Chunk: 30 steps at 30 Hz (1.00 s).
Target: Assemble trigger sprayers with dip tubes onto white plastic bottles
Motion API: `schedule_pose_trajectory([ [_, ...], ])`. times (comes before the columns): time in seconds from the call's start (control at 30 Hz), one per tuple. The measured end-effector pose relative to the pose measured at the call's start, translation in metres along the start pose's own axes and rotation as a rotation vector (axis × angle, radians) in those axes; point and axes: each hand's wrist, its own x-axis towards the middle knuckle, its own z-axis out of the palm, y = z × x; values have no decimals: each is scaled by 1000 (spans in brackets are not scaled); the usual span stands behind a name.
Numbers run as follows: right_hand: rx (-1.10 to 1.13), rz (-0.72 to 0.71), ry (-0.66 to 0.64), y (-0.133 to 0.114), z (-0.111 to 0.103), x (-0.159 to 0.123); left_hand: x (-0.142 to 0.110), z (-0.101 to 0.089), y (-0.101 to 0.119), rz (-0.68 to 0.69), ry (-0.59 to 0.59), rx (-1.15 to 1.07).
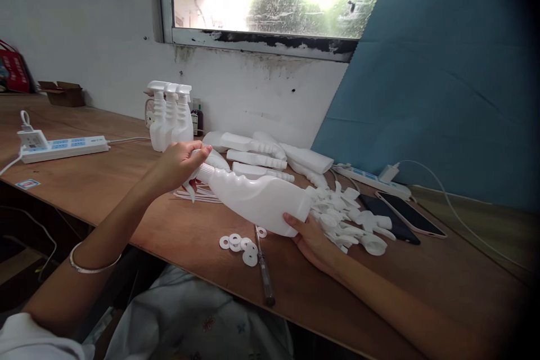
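Note:
A white spray bottle (257, 199) lies tilted on its side in the air above the table, its neck pointing left. Wrapped round the trigger sprayer at its neck is my left hand (181, 166), which hides most of the sprayer head; the trigger pokes out below. My right hand (310, 236) grips the bottle's base, thumb on the near side. Below the bottle lie several white ring washers (240, 244) and a screwdriver (265, 275) with a clear handle. Loose white sprayer parts (337, 214) are heaped just beyond my right hand.
Three upright spray bottles (170, 118) stand at the back left, near a dark small bottle (199, 118). Several white bottles without sprayers (257, 157) lie behind the held one. Two phones (411, 214) lie right. Power strips (65, 148) with cables sit left and right; a cardboard box (62, 93) stands far left.

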Motion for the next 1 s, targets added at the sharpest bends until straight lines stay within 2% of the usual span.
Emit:
schedule_pose_trajectory([
  [0.17, 26, 16, -18, -1, -1, 0, -5, 0, 9, 37, 50, 68],
  [0.37, 14, 13, -2, -4, 3, -2, -4, 3, 8, 97, 94, 149],
  [0.47, -4, -36, -27, -3, 2, -2, -1, 4, 1, 206, 182, 238],
  [0.6, -42, -85, -105, 5, -5, -3, 0, -4, -10, 451, 380, 408],
  [0.67, -52, -105, -149, 9, -9, -3, -3, -10, -14, 493, 447, 497],
  [0.8, -60, -115, -239, 10, -11, -6, -5, -17, -15, 455, 447, 642],
  [0.9, -126, -108, -282, 5, -9, -9, 4, -13, -9, 600, 483, 657],
  [1.0, -188, -138, -337, 1, -7, -11, 26, -4, 1, 764, 551, 588],
])
